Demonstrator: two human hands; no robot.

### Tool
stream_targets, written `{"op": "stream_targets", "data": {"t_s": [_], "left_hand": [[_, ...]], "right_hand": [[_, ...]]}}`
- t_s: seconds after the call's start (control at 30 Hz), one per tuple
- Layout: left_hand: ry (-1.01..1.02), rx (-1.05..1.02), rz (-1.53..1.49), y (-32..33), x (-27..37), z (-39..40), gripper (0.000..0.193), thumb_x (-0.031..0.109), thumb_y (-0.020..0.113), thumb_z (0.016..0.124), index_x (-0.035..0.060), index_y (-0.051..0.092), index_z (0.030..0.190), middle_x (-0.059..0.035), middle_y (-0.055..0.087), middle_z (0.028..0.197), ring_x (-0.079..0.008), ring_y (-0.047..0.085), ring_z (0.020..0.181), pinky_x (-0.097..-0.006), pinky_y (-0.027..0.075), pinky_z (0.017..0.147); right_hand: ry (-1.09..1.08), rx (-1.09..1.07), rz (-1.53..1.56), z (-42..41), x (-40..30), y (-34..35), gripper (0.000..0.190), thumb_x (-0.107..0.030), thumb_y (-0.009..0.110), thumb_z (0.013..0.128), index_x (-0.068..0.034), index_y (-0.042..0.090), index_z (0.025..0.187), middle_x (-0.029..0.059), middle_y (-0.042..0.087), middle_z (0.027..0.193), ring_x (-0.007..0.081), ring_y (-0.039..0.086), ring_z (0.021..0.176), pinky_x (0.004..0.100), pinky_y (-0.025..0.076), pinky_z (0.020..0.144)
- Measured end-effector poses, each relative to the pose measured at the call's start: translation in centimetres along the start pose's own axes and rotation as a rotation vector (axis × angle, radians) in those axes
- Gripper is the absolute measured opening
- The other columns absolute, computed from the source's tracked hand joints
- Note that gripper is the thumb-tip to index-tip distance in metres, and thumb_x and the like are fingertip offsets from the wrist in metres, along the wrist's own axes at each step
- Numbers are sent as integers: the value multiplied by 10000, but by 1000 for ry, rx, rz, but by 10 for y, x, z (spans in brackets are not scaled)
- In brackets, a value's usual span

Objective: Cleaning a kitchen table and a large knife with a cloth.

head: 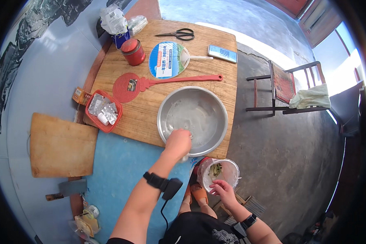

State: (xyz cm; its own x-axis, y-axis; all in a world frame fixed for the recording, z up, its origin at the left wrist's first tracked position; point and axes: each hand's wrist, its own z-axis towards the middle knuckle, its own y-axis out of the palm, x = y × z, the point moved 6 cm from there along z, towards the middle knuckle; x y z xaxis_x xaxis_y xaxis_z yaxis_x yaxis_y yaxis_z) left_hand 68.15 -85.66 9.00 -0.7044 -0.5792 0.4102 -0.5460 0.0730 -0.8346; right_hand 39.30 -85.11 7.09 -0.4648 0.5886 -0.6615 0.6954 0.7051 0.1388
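My left hand (179, 143) reaches over the near-left rim of a wide metal basin (223, 131) holding some clear water with a few bubbles. Its fingers curl downward, and a bit of something pale shows at the fingertips; what the hand may hold is hidden. Another pale, blurred thing (184, 158) shows just below this hand, partly covered by it. My right hand (223, 191) hovers at the near rim of a lined waste bin (231, 176), fingers loosely bent and apart, with nothing visible in them. Green and pale vegetable scraps (215, 170) lie inside the bin.
On the wooden table (140, 122) are a red fly swatter (183, 80), hand fan (167, 60), scissors (183, 34), phone (222, 54), red tin (133, 52) and red basket (119, 111) of pill packs. A cutting board (64, 145) and cleaver (72, 187) are left; a chair (282, 84) stands right.
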Motion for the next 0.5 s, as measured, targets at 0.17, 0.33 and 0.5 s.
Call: {"op": "stream_targets", "data": {"t_s": [0.17, 0.33, 0.5], "left_hand": [[30, 431, -498, -41, -5, -21, 174, 155, 634, 776, 1, 577, 834, -187, 585, 852, -356, 562, 838, -413, 460, 731], [-115, 391, -606, -29, -21, -26, 171, 90, 648, 747, 5, 542, 851, -171, 572, 834, -344, 559, 777, -410, 450, 705], [22, 798, -598, -36, -20, -28, 165, -9, 584, 746, 20, 554, 905, -175, 585, 864, -355, 569, 792, -407, 462, 707]], "right_hand": [[-46, -68, 111, 16, -34, 24, 262, -124, 484, 936, -2, 502, 1167, 82, 625, 999, 122, 598, 817, 246, 483, 712], [-109, -142, 79, 31, -66, 52, 258, -123, 479, 940, -4, 502, 1168, 78, 620, 1010, 119, 596, 816, 234, 471, 712], [-55, -162, 82, 37, -72, 72, 261, -132, 478, 942, -15, 504, 1174, 66, 621, 1015, 100, 592, 820, 211, 460, 707]]}}
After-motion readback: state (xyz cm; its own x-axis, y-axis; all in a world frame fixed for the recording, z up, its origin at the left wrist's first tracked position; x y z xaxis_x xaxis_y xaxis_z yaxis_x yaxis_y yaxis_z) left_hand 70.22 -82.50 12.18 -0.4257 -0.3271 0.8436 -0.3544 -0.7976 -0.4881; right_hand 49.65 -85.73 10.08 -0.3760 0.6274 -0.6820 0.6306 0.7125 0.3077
